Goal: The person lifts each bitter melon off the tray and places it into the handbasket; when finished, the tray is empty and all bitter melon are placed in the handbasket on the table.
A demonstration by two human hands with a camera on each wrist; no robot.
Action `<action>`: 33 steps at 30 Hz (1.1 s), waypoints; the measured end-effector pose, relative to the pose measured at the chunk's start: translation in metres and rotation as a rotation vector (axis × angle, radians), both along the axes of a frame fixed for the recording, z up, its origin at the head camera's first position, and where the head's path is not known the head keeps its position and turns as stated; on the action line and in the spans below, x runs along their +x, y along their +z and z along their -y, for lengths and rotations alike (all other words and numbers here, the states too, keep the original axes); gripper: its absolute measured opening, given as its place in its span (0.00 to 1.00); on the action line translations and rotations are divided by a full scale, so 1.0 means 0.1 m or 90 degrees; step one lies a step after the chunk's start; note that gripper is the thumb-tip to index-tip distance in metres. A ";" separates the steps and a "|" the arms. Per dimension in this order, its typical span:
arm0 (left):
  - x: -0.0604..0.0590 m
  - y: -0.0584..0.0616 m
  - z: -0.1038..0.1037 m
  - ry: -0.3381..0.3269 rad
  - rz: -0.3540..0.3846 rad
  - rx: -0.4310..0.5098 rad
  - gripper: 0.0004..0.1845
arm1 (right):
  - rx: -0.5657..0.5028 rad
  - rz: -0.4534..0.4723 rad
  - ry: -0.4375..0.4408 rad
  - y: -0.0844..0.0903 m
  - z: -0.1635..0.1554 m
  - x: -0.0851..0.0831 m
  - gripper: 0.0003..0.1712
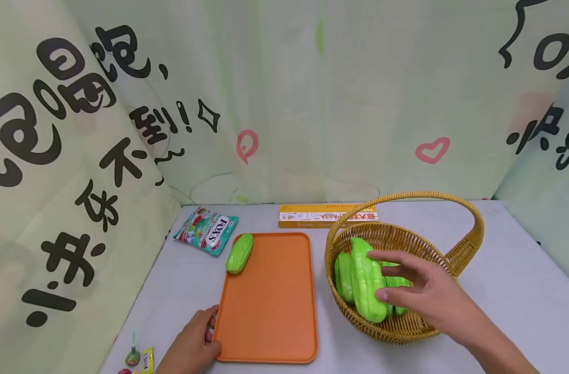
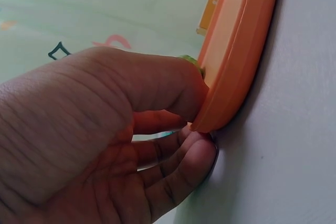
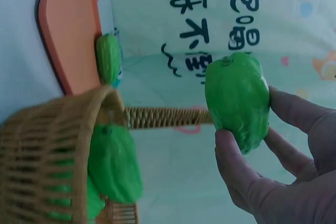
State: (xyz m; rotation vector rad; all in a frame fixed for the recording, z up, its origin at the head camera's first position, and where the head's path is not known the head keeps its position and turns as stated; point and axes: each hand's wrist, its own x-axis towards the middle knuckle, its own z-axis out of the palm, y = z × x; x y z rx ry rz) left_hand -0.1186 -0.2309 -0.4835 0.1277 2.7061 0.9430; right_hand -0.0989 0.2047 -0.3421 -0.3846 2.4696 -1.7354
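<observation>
My right hand (image 1: 436,293) pinches a light green, ridged bitter melon (image 1: 366,280) between thumb and fingertips, over the wicker basket (image 1: 408,336). The right wrist view shows this held bitter melon (image 3: 239,98) upraised beside the basket's handle. More green bitter melons (image 1: 344,278) lie inside the basket, partly hidden by the held one. On the left, my left hand (image 1: 194,340) grips the near left edge of an orange tray (image 1: 267,306); in the left wrist view the thumb is on top of the rim and fingers are below. One bitter melon (image 1: 239,253) lies at the tray's far left corner.
A teal FOX'S candy bag (image 1: 208,230) lies behind the tray to the left. A yellow-orange pasta box (image 1: 303,215) is at the table's back edge, partly behind the basket handle (image 1: 406,196). A lollipop (image 1: 132,357) and small wrapped sweets (image 1: 147,360) lie at the front left.
</observation>
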 end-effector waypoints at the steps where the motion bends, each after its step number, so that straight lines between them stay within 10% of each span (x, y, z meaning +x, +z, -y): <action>1: 0.00 0.00 0.00 0.000 0.000 -0.001 0.40 | 0.026 -0.005 -0.010 -0.01 -0.09 -0.02 0.30; 10: 0.00 0.00 0.00 0.006 0.004 -0.001 0.40 | 0.147 0.002 -0.021 -0.24 -0.64 -0.29 0.32; 33: 0.00 0.02 -0.02 0.015 0.020 -0.010 0.40 | 0.146 0.042 0.001 -0.64 -0.75 -0.56 0.32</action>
